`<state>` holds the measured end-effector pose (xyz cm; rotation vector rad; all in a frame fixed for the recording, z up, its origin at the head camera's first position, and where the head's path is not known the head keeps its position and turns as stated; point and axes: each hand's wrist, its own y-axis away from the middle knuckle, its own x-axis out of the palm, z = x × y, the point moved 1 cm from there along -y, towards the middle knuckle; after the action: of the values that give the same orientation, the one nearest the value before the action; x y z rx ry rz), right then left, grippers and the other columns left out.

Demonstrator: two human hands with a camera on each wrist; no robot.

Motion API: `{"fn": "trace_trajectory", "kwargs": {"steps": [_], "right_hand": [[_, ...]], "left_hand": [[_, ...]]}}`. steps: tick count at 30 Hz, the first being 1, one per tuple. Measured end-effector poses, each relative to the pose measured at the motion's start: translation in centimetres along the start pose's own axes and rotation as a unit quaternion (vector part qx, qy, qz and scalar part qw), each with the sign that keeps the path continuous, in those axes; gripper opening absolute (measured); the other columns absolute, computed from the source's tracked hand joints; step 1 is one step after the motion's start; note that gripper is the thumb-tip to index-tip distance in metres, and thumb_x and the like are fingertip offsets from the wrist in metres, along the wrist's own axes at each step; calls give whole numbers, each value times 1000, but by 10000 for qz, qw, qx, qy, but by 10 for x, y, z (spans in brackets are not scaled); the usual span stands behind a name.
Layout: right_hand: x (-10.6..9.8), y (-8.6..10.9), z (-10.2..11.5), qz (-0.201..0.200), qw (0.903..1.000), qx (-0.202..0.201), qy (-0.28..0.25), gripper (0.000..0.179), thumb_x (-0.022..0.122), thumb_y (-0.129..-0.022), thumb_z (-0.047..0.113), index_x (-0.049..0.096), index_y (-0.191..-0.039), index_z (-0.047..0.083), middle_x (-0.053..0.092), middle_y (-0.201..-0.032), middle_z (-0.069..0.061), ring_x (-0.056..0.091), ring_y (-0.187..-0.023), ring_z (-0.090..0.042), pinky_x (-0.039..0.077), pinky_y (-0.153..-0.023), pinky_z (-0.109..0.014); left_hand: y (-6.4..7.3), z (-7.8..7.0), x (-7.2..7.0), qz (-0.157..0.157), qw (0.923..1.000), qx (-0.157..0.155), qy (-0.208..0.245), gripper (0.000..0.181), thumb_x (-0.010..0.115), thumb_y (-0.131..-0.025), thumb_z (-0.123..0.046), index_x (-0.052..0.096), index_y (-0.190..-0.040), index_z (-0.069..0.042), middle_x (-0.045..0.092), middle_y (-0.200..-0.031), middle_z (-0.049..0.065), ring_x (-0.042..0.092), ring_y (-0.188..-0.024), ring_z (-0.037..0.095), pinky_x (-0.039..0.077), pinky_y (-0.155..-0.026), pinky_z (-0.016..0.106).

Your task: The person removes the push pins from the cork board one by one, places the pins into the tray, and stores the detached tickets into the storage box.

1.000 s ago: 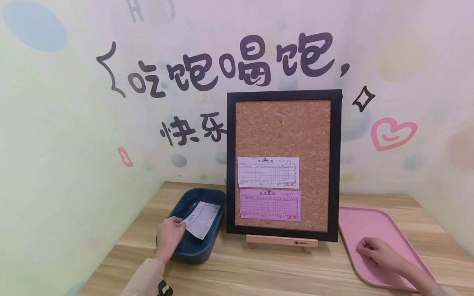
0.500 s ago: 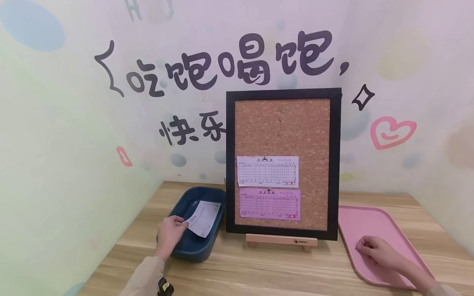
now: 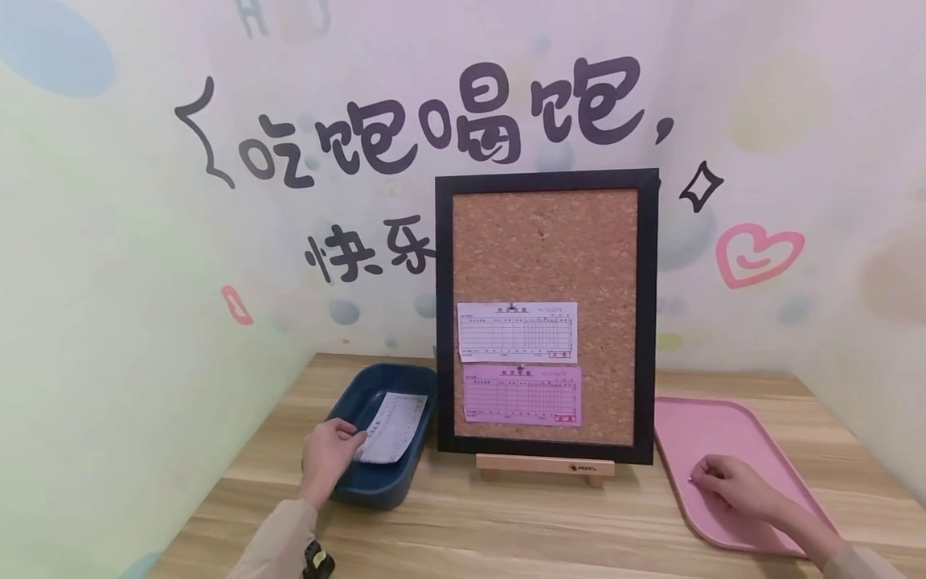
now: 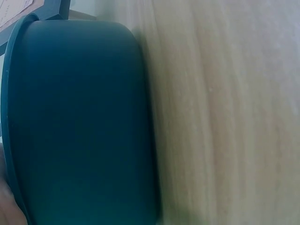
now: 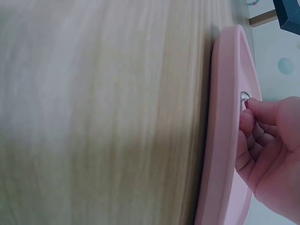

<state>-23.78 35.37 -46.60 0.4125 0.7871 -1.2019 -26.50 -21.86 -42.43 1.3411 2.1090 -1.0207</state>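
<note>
With our left hand (image 3: pixel 330 460) we pinch a loose white slip (image 3: pixel 394 426) inside the blue bin (image 3: pixel 382 492); our curled right hand (image 3: pixel 739 487) pinches a small shiny object (image 5: pixel 244 96) over the pink tray (image 3: pixel 712 430).

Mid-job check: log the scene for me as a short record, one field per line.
Left hand: the left hand pinches the near edge of a printed white slip
Slip location: over the blue bin; contact with its floor unclear
Right hand: the right hand pinches a small shiny object over the pink tray
Board: black-framed corkboard on a wooden stand
Posted: white form above purple form
Bare cork: upper part, right strip
</note>
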Motion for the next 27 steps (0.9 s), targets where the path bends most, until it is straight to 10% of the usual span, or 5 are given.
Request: {"fn": "trace_trajectory", "kwargs": {"steps": [14, 27], "right_hand": [[-20, -14, 4, -264, 9985, -485, -55, 9, 50, -89, -1, 53, -82, -4, 49, -63, 2, 43, -48, 0, 40, -40, -22], [-60, -50, 72, -908, 9909, -957, 252, 5, 52, -88, -1, 54, -89, -6, 48, -65, 5, 45, -48, -6, 42, -41, -24]], "left_hand": [[-7, -13, -2, 113, 9997, 187, 122, 18, 68, -78, -17, 65, -80, 1, 66, -70, 9, 61, -64, 22, 46, -61, 34], [-28, -87, 5, 275, 9924, 1165, 284, 34, 66, -82, -26, 62, -106, -3, 66, -98, 12, 62, -85, 23, 50, -76, 38]]}}
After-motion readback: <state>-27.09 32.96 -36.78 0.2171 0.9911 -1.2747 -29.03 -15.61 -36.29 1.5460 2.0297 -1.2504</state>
